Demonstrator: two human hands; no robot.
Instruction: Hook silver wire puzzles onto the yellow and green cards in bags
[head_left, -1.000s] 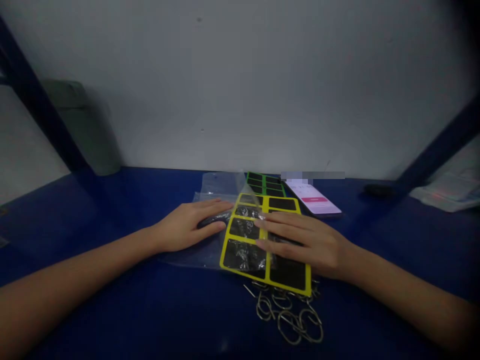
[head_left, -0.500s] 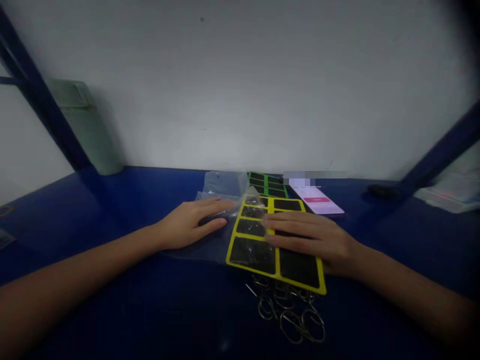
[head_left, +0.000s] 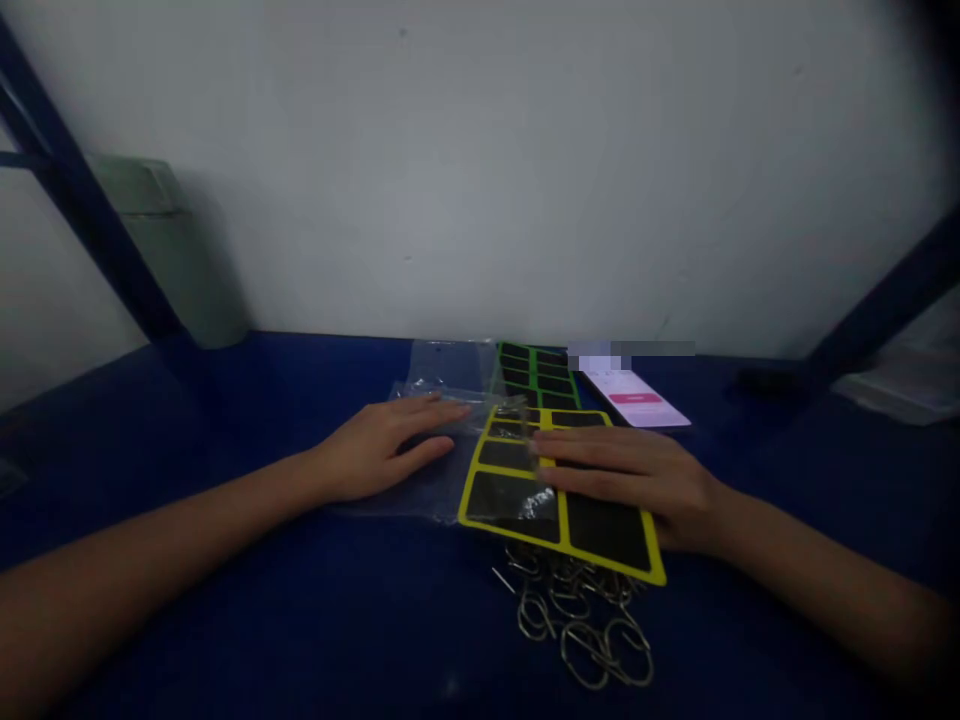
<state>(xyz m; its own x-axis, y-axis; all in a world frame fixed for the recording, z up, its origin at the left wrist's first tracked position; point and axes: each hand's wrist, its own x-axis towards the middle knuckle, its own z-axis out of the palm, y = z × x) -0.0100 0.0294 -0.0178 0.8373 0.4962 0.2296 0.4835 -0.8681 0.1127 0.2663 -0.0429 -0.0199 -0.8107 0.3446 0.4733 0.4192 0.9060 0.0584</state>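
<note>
My left hand (head_left: pixel 379 448) lies flat, fingers stretched out, on a clear plastic bag (head_left: pixel 439 385) spread on the blue table (head_left: pixel 225 600). My right hand (head_left: pixel 634 475) rests flat, fingers together and extended, on a yellow sheet of black rectangular patches (head_left: pixel 525 495). The sheet's left part lies over the bag's edge. A second, green-bordered sheet of black patches (head_left: pixel 536 372) lies just behind it. A pile of metal wire clips (head_left: pixel 581 620) sits at the yellow sheet's near edge.
A phone with a lit screen (head_left: pixel 636 398) lies behind my right hand. A pale green container (head_left: pixel 176 255) stands at the back left by a dark blue frame post (head_left: pixel 82 215). Another blue strut (head_left: pixel 885 300) slants at the right. A white wall closes the back.
My right hand has slid the yellow sheet to the right, further out of the plastic bag. My left hand has stayed put on the bag.
</note>
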